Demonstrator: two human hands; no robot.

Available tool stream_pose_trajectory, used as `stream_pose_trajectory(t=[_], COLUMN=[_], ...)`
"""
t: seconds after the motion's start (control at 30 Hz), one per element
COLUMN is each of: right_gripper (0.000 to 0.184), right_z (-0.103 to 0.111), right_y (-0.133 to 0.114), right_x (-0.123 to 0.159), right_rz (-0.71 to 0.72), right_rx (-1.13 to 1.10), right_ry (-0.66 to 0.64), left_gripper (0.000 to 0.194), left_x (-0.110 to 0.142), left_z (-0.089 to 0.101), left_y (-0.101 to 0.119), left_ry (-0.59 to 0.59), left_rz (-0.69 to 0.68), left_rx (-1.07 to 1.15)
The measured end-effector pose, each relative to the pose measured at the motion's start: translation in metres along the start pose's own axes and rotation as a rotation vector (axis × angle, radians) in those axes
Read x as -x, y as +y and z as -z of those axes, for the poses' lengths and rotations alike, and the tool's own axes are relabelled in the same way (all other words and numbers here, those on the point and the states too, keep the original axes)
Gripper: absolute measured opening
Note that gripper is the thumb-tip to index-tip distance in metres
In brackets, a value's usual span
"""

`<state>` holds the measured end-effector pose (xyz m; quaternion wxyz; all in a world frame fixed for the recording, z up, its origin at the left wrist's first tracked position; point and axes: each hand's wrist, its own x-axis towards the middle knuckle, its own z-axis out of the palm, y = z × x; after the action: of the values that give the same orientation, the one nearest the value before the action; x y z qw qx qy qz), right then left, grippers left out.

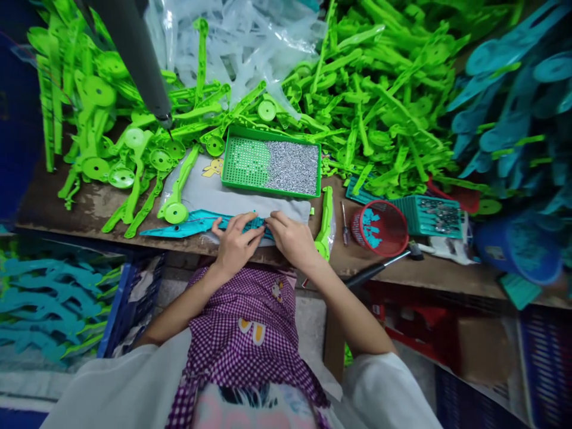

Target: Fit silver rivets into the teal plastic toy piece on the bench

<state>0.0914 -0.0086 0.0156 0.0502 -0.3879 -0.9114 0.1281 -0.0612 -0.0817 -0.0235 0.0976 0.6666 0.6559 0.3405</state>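
Observation:
Both my hands rest on a long teal plastic part (187,223) lying across a grey cloth (210,190) at the bench's near edge. My left hand (235,241) has its fingers curled down on the part. My right hand (290,238) pinches the same part at its right end. Just beyond them sits a green tray (232,182) half filled with small silver screws (292,167). A green plastic part (176,190) with a round end lies on the cloth to the left.
Heaps of green plastic parts (379,89) cover the back of the bench, teal ones (513,113) at the right. A red basket (379,229), a teal screw box (429,217), a hammer (384,265) and a hanging dark tool (138,65) are nearby. A bin of teal parts (49,304) stands below left.

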Motion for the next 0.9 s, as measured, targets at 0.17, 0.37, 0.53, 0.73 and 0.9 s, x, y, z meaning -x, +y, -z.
stream_pose_trajectory(t=[0.17, 0.37, 0.53, 0.73, 0.9], right_gripper=[0.025, 0.015, 0.014, 0.015, 0.018], right_z=[-0.001, -0.007, -0.006, 0.001, 0.037], right_y=[0.003, 0.009, 0.008, 0.015, 0.012], right_x=[0.005, -0.003, -0.008, -0.006, 0.015], right_rz=[-0.119, -0.097, -0.049, -0.040, -0.229], right_rx=[-0.292, -0.408, -0.209, -0.381, -0.525], right_ry=[0.063, 0.082, 0.009, 0.030, 0.437], left_gripper=[0.015, 0.016, 0.008, 0.017, 0.012], left_x=[-0.002, -0.002, -0.011, -0.036, -0.043], left_z=[0.006, 0.010, 0.012, 0.015, 0.012], left_y=[0.001, -0.003, 0.005, 0.012, 0.002], left_ry=[-0.040, -0.099, -0.107, -0.258, -0.309], left_rz=[-0.056, -0.096, 0.054, 0.018, -0.025], left_rx=[-0.035, -0.012, 0.009, -0.065, -0.039])
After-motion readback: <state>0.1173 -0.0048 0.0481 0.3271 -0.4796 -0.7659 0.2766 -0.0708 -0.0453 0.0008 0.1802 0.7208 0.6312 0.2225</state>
